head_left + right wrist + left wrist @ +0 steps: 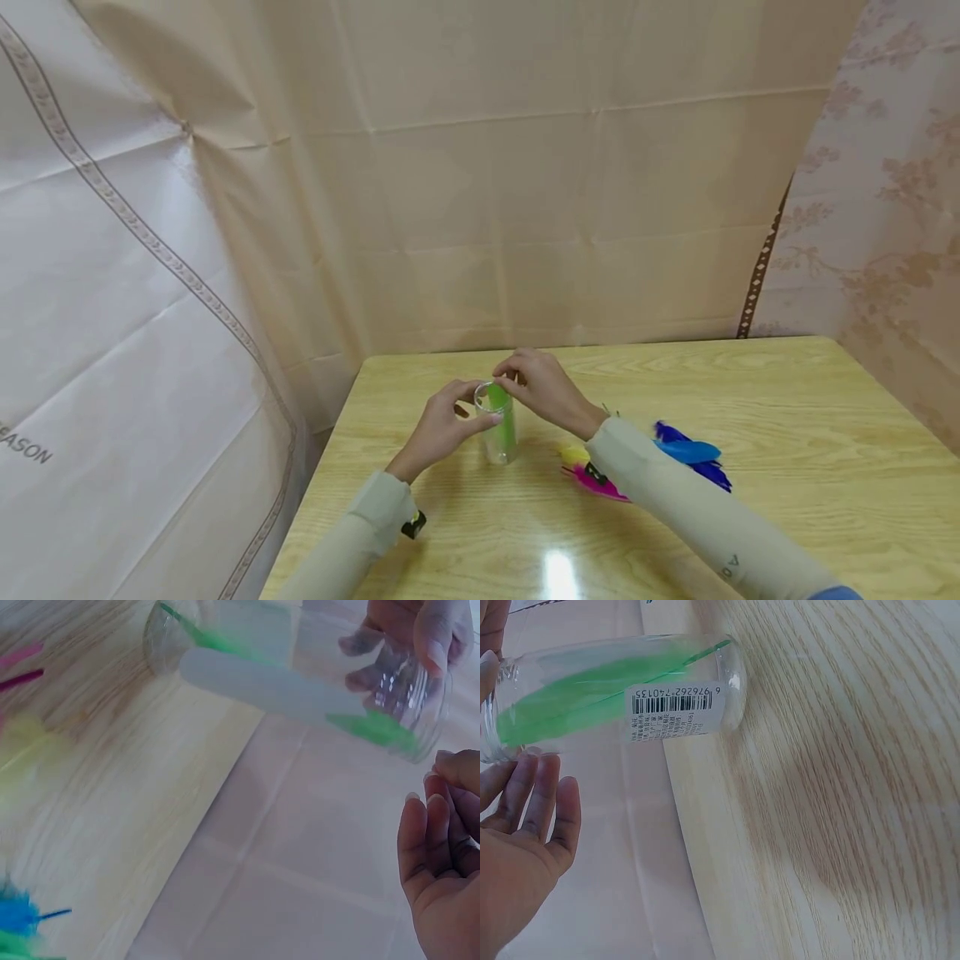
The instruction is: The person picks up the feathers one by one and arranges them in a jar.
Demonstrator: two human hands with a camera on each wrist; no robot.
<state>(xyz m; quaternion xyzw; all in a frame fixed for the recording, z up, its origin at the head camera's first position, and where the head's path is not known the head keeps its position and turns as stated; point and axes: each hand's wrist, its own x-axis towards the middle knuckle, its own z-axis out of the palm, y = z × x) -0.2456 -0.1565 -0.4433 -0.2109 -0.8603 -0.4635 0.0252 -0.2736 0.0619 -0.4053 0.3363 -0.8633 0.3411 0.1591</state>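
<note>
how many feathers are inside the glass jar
1. The green feather leans inside the glass jar, quill end down, broad end up near the mouth. No second one shows, though the barcode label could hide a little.

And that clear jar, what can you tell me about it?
The clear jar looks like glass or plastic: cylindrical, open-mouthed, with a white barcode label. It stands upright on the table, a green feather inside. The left hand holds it around the rim; the right hand is at its mouth, contact unclear.

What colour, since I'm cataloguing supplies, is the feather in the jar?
Green; the feather shows best in left wrist view.
</note>
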